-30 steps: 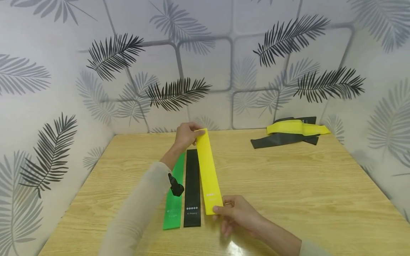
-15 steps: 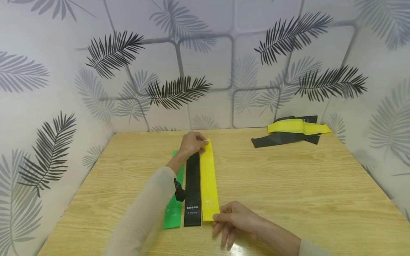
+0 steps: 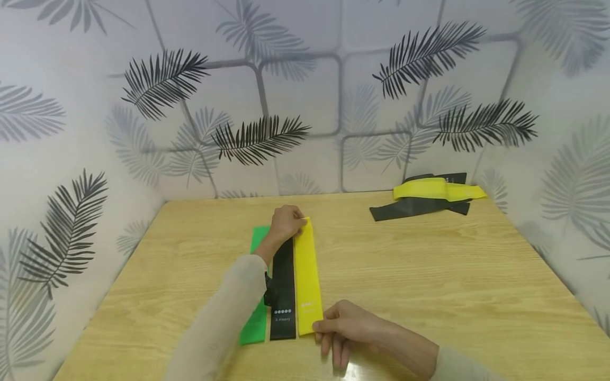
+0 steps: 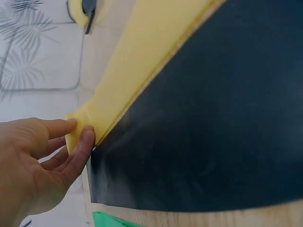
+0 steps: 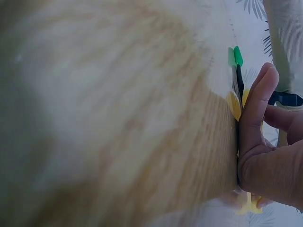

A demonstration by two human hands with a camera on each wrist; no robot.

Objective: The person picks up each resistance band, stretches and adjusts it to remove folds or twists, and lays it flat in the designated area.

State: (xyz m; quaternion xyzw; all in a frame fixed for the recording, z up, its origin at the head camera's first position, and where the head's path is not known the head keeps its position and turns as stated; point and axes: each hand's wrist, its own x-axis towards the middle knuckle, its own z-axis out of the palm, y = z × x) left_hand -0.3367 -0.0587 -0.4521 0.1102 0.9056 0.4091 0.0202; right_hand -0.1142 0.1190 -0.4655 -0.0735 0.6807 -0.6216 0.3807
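Note:
A yellow resistance band (image 3: 308, 280) lies lengthwise on the table, to the right of a black resistance band (image 3: 283, 288) marked X-Heavy and a green one (image 3: 254, 327). My left hand (image 3: 286, 222) pinches the yellow band's far end between thumb and fingers; the left wrist view shows that end (image 4: 78, 127) slightly bunched. At the near right corner, my right hand (image 3: 350, 323) pinches the band with thumb and forefinger, its other fingers hanging lower. The left forearm covers part of the green band. In the right wrist view, my right hand (image 5: 270, 151) hides most of the yellow band.
At the back right of the wooden table (image 3: 429, 275), a yellow band (image 3: 429, 189) lies across black bands (image 3: 414, 208) in a loose pile. A leaf-patterned wall (image 3: 310, 95) borders the table's back and sides. A dark strap (image 3: 269, 290) circles my left wrist.
Both hands have brought the yellow band nearer to me and down beside the black band, turning it more nearly parallel. The back-right pile lies as before.

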